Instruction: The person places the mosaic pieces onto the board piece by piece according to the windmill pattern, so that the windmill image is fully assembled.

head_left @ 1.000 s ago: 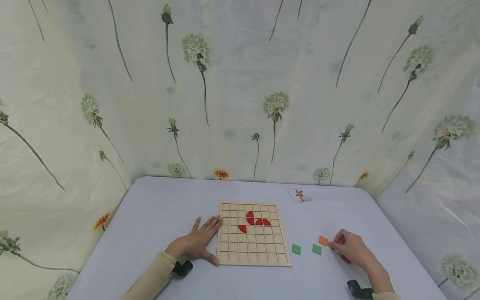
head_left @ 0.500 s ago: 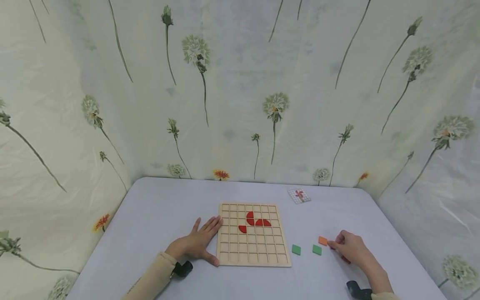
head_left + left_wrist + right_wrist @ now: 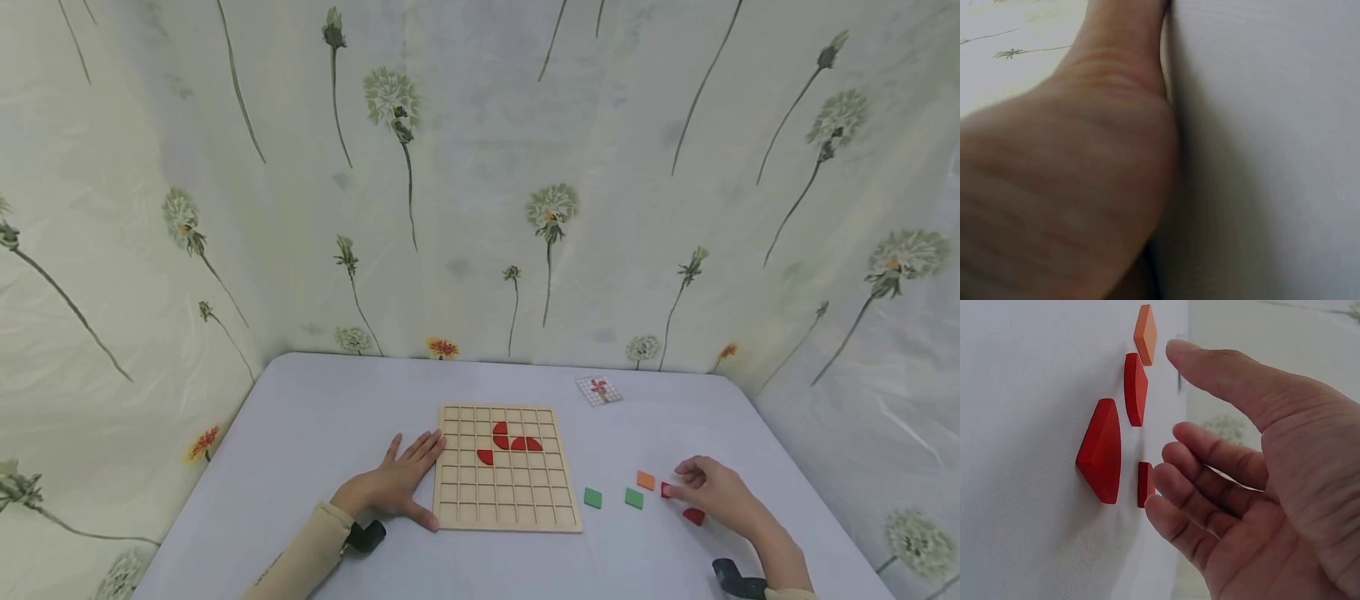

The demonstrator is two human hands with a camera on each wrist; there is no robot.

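Observation:
A wooden grid board [image 3: 510,508] lies on the table, with several red quarter-round pieces [image 3: 486,457] set in its cells. My left hand [image 3: 397,483] is spread out along the board's left edge, fingertips and thumb touching the frame; the left wrist view shows mostly its blurred palm side. Over at the right, my right hand [image 3: 716,492] hovers low, with thumb apart from loosely bent fingers and nothing between them. Below it in the right wrist view lie a near red piece [image 3: 1102,453], a red piece [image 3: 1135,390] under the thumb, and a small red piece [image 3: 1144,484] beside the fingertips.
Two green square tiles [image 3: 633,498] and an orange tile [image 3: 646,480] lie between the board and my right hand. A small pattern card [image 3: 598,391] with a red pinwheel picture sits toward the back. A flowered curtain [image 3: 480,208] hangs behind the white table [image 3: 360,383].
My right hand has shifted slightly right, its thumb and fingers parting. Red pieces beneath it are now uncovered beside the orange tile. The left hand and board have stayed put.

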